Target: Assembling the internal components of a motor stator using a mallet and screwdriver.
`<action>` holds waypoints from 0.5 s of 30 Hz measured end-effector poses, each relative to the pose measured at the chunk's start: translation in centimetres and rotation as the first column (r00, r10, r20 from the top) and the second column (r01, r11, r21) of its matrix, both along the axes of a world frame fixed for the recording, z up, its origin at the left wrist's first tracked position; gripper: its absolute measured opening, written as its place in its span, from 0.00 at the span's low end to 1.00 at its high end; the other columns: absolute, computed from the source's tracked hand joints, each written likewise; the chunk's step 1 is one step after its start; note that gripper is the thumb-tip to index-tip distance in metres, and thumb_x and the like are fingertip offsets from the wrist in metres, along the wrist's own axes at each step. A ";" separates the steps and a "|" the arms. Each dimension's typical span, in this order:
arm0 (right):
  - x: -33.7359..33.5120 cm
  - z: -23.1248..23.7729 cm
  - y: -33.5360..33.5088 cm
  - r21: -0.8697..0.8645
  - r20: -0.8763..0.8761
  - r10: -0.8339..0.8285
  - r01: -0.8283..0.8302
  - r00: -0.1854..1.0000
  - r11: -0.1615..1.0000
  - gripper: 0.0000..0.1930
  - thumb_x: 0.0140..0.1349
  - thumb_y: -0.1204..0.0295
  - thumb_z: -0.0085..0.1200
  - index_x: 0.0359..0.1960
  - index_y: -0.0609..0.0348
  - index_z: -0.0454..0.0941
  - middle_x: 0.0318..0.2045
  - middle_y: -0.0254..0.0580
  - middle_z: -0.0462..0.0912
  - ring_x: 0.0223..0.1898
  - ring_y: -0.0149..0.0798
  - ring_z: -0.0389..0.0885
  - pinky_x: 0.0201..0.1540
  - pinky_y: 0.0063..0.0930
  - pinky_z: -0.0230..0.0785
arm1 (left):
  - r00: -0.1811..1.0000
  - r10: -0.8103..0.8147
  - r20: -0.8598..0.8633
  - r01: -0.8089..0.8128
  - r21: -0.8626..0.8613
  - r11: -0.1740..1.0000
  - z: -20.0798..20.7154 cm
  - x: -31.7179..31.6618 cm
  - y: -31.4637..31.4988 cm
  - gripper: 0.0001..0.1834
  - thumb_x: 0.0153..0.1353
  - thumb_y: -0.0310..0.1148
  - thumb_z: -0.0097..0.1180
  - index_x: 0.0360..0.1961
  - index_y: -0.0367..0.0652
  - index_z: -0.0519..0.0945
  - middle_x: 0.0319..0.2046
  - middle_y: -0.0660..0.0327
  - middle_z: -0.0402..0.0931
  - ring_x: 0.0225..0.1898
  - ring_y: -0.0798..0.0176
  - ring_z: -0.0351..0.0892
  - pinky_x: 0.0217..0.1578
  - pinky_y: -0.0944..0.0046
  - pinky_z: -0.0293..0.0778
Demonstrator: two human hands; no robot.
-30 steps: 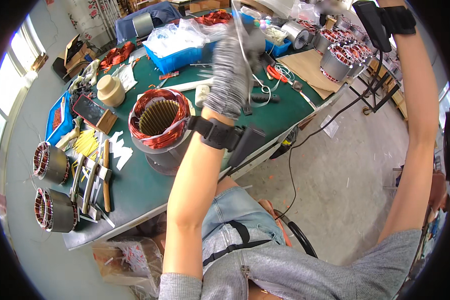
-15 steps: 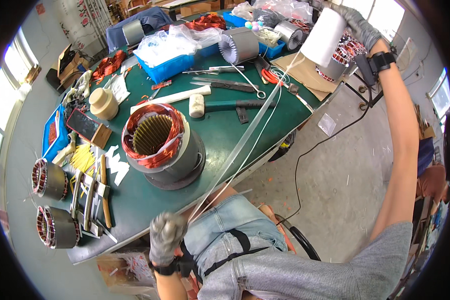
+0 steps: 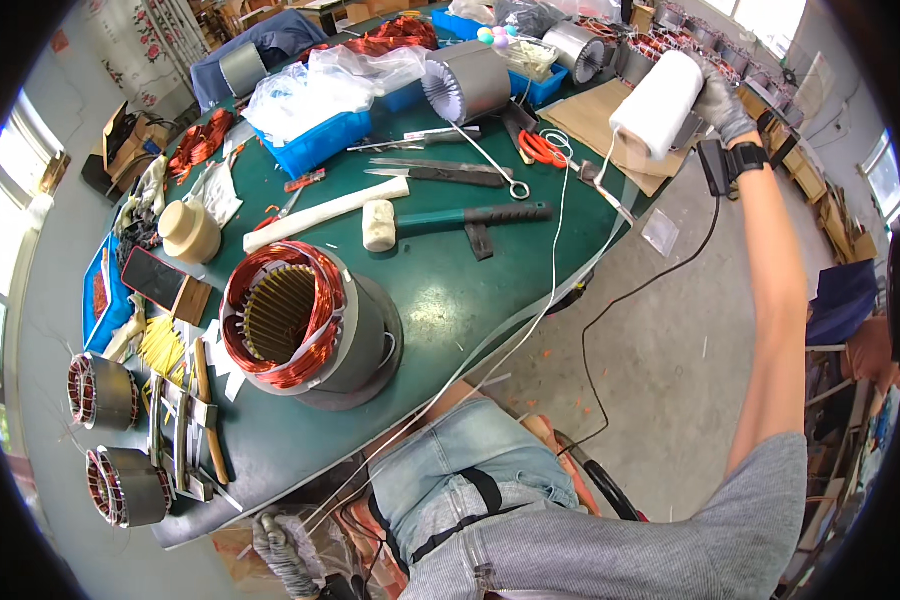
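My right hand (image 3: pixel 726 105), in a grey glove, grips the end of a white cord spool (image 3: pixel 660 103), held tilted above the table's far right side. White cord (image 3: pixel 544 308) hangs slack from there across the table edge and my lap. My left hand (image 3: pixel 280 556), also gloved, is low at the bottom, beside the near table corner, closed on the cord's other end; its fingers are partly blurred. Between the hands, on the table, stands a grey motor stator (image 3: pixel 348 345) with copper windings (image 3: pixel 315 352) around its top opening.
On the green table (image 3: pixel 440 320) lie a white-headed mallet (image 3: pixel 379 226), scissors (image 3: pixel 440 172), a white rod (image 3: pixel 325 215) and a phone (image 3: pixel 154 276). Blue bins (image 3: pixel 315 150) stand farther back. Two small stators (image 3: pixel 103 391) sit at left. A black cable (image 3: pixel 630 292) crosses the floor side.
My left hand has moved down and left, drawing cord with it. The spool in my right hand is lower and more tilted. The cord, straight before, now sags in a curve.
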State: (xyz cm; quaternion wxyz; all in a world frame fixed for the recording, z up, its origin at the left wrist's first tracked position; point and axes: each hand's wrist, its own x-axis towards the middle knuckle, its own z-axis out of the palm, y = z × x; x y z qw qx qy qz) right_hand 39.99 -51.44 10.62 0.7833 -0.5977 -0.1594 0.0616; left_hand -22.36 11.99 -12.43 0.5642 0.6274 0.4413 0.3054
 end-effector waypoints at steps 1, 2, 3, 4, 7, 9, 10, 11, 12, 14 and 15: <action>-0.2 0.1 1.5 -0.068 0.050 -0.084 0.087 0.995 0.994 0.18 0.60 0.56 0.53 0.46 0.52 0.77 0.38 0.32 0.81 0.41 0.28 0.76 0.51 0.28 0.66 | 0.947 -0.146 -0.288 0.168 0.055 0.984 1.8 -1.7 1.0 0.15 0.66 0.40 0.45 0.38 0.39 0.76 0.29 0.64 0.71 0.33 0.70 0.68 0.34 0.69 0.66; -0.1 0.6 2.5 -0.062 0.045 -0.081 0.084 0.996 0.995 0.18 0.60 0.56 0.53 0.46 0.52 0.77 0.38 0.32 0.81 0.41 0.28 0.76 0.51 0.28 0.66 | 0.946 -0.141 -0.293 0.166 0.061 0.984 0.4 -3.9 3.0 0.15 0.66 0.40 0.45 0.38 0.39 0.76 0.29 0.64 0.71 0.33 0.70 0.68 0.34 0.69 0.66; 0.1 1.0 3.4 -0.273 0.249 -0.175 0.243 0.952 0.931 0.18 0.60 0.56 0.52 0.47 0.53 0.77 0.39 0.33 0.80 0.42 0.29 0.76 0.51 0.28 0.66 | 0.950 -0.119 -0.287 0.181 0.199 0.963 -2.2 -6.5 5.3 0.14 0.65 0.39 0.45 0.38 0.39 0.76 0.30 0.64 0.72 0.34 0.68 0.69 0.35 0.67 0.67; 0.2 1.2 3.9 -0.436 0.460 -0.209 0.424 0.863 0.794 0.19 0.61 0.56 0.51 0.47 0.54 0.77 0.40 0.34 0.80 0.42 0.31 0.75 0.51 0.28 0.66 | 0.955 -0.103 -0.277 0.195 0.327 0.925 -3.9 -7.7 6.5 0.14 0.65 0.39 0.45 0.37 0.38 0.76 0.31 0.63 0.72 0.35 0.67 0.69 0.36 0.65 0.68; 1.5 -0.9 4.1 -0.524 0.748 -0.145 0.710 0.647 0.470 0.19 0.61 0.57 0.52 0.44 0.59 0.77 0.36 0.35 0.81 0.37 0.33 0.76 0.43 0.27 0.67 | 0.959 -0.111 -0.260 0.153 0.146 0.977 0.7 -2.8 1.9 0.13 0.66 0.38 0.44 0.35 0.41 0.76 0.24 0.69 0.70 0.22 0.74 0.62 0.22 0.72 0.60; 2.5 -2.7 4.9 -0.495 0.817 -0.139 0.805 0.560 0.327 0.19 0.60 0.55 0.52 0.40 0.60 0.78 0.29 0.40 0.80 0.32 0.35 0.76 0.38 0.31 0.67 | 0.949 -0.157 -0.274 0.160 -0.008 0.987 2.1 -1.4 0.5 0.12 0.66 0.38 0.44 0.35 0.43 0.76 0.21 0.71 0.68 0.18 0.77 0.58 0.18 0.74 0.56; 2.9 -3.3 5.0 -0.493 0.818 -0.138 0.805 0.558 0.331 0.19 0.60 0.55 0.52 0.40 0.60 0.78 0.29 0.40 0.80 0.32 0.35 0.76 0.38 0.31 0.67 | 0.960 -0.173 -0.218 0.179 0.005 0.984 1.3 -1.3 0.5 0.11 0.65 0.38 0.45 0.34 0.43 0.76 0.20 0.73 0.66 0.17 0.79 0.54 0.16 0.75 0.51; 3.4 -3.9 5.1 -0.527 0.797 -0.174 0.807 0.578 0.266 0.19 0.59 0.55 0.52 0.37 0.61 0.78 0.27 0.42 0.79 0.30 0.36 0.76 0.37 0.31 0.66 | 0.968 -0.191 -0.161 0.197 0.020 0.980 0.7 -1.3 0.6 0.10 0.65 0.37 0.46 0.34 0.44 0.76 0.19 0.74 0.65 0.16 0.81 0.50 0.15 0.76 0.47; 3.5 -4.3 5.2 -0.563 0.774 -0.213 0.802 0.596 0.199 0.19 0.58 0.54 0.53 0.34 0.62 0.77 0.25 0.45 0.78 0.28 0.36 0.75 0.35 0.32 0.66 | 0.968 -0.190 -0.162 0.196 0.021 0.980 0.4 -1.4 0.7 0.10 0.65 0.37 0.46 0.34 0.44 0.76 0.19 0.74 0.65 0.16 0.81 0.50 0.15 0.76 0.47; 3.8 -5.6 5.5 -0.588 0.723 -0.257 0.766 0.641 0.258 0.20 0.57 0.54 0.53 0.29 0.62 0.76 0.24 0.49 0.77 0.27 0.39 0.74 0.35 0.34 0.66 | 0.948 -0.199 -0.247 0.198 -0.030 0.980 0.1 -1.5 1.1 0.09 0.64 0.37 0.49 0.34 0.44 0.75 0.19 0.73 0.65 0.16 0.79 0.52 0.15 0.75 0.49; 4.0 -6.2 5.5 -0.589 0.720 -0.279 0.772 0.636 0.239 0.20 0.57 0.54 0.53 0.28 0.62 0.76 0.25 0.50 0.77 0.27 0.41 0.74 0.35 0.36 0.65 | 0.948 -0.201 -0.246 0.200 -0.031 0.979 -0.3 -1.5 1.3 0.09 0.64 0.37 0.49 0.34 0.44 0.75 0.19 0.73 0.65 0.16 0.79 0.52 0.15 0.75 0.49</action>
